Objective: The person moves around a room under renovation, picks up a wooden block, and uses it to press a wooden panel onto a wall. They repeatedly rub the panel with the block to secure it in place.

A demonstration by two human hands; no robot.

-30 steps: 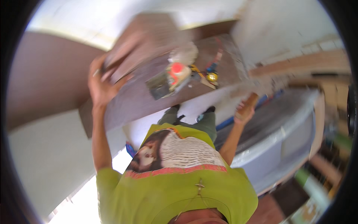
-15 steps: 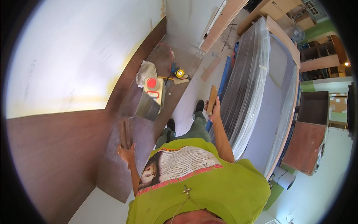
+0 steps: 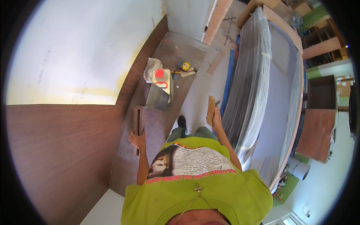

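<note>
A wood-grain wall panel fills the left side, facing a long stack of sheets wrapped in clear plastic on the right. Between them, beside the panel, runs the brown tabletop.

The slotted brown wooden piece is at the tabletop's near half, its long slot facing up; whether it rests there or is held just above cannot be told. The left hand grips it toward its near end, fingers and thumb on opposite sides. It looks stiff and hollow, probably light for its size, with thin edges that could chip; its outer walls, held near the middle, should balance better than the slot's rim.

Farther along the tabletop stands a rectangular metal can with a red cap, with crumpled plastic just beside it.

The right hand holds a wooden block upright over the floor, its fingers closed around the lower part and partly hidden. The block seems solid, rigid and easy to hold one-handed, likely not slippery, best taken across its narrow sides.

Smallest, a yellow tape measure lies beyond the can.
</note>
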